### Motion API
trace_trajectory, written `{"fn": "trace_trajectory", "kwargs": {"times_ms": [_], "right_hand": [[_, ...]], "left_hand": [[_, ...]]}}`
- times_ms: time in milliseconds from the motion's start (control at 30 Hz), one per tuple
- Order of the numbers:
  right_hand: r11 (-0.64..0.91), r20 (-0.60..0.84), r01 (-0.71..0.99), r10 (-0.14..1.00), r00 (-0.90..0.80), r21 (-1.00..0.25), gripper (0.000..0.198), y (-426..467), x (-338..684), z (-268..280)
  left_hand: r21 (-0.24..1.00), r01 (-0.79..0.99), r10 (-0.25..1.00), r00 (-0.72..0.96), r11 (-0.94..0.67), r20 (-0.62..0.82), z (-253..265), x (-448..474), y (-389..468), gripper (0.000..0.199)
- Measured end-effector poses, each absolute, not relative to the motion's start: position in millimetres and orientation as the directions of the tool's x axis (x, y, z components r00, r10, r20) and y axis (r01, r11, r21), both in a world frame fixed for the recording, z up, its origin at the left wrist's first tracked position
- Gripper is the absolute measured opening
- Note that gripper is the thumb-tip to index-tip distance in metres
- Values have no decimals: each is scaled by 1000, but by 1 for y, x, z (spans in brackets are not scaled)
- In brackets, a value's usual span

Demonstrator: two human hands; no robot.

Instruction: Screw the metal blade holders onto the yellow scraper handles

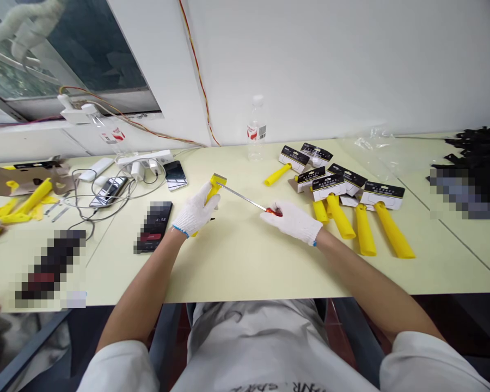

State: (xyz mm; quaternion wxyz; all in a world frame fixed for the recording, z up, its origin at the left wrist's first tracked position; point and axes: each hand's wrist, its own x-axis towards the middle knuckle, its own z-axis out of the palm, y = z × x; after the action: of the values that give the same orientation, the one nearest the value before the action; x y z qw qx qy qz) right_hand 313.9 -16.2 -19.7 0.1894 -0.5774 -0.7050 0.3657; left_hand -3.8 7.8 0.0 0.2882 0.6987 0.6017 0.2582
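My left hand (194, 211), in a white knit glove with a blue cuff, is wrapped round a yellow scraper-like tool (218, 180). Its wide head points away from me, and a bit of its handle shows below the glove. In my gloved right hand (293, 220) is a screwdriver (247, 199) with a red handle and a long metal shaft. The shaft slants up to the left, and its tip meets or nearly meets the yellow head; contact is hard to make out. Both hands are just above the table.
Several yellow-handled tools with black-and-white card labels (384, 190) lie to the right. A clear bottle (257, 130) stands by the wall. Phones (153, 226), cables and a power strip (145, 158) are on the left, beside more yellow parts (36, 196). Black pieces (479, 149) are piled far right.
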Motion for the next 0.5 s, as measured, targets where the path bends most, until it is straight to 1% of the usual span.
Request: {"fn": "trace_trajectory", "kwargs": {"times_ms": [67, 133, 167, 233, 367, 500], "right_hand": [[45, -194, 670, 941, -278, -741, 55, -17, 314, -20], [-10, -261, 609, 909, -325, -793, 62, -17, 315, -20], [-27, -271, 581, 902, -337, -813, 65, -16, 315, -20], [-15, -240, 568, 915, -324, -823, 64, -16, 316, -18], [79, -133, 641, 952, -276, -763, 59, -16, 313, -9], [78, -126, 651, 957, -260, -755, 55, -18, 310, -5]], "left_hand": [[710, 697, 990, 140, -100, 2, 1, -4, 8, 39], [709, 701, 991, 135, -85, -14, 2, -3, 7, 39], [707, 702, 991, 133, -82, -17, 2, -3, 7, 39], [706, 703, 991, 136, -85, -16, 3, -3, 7, 38], [709, 700, 991, 130, -80, -16, 3, -3, 7, 35], [718, 691, 991, 134, -88, -8, 1, -3, 8, 38]]}}
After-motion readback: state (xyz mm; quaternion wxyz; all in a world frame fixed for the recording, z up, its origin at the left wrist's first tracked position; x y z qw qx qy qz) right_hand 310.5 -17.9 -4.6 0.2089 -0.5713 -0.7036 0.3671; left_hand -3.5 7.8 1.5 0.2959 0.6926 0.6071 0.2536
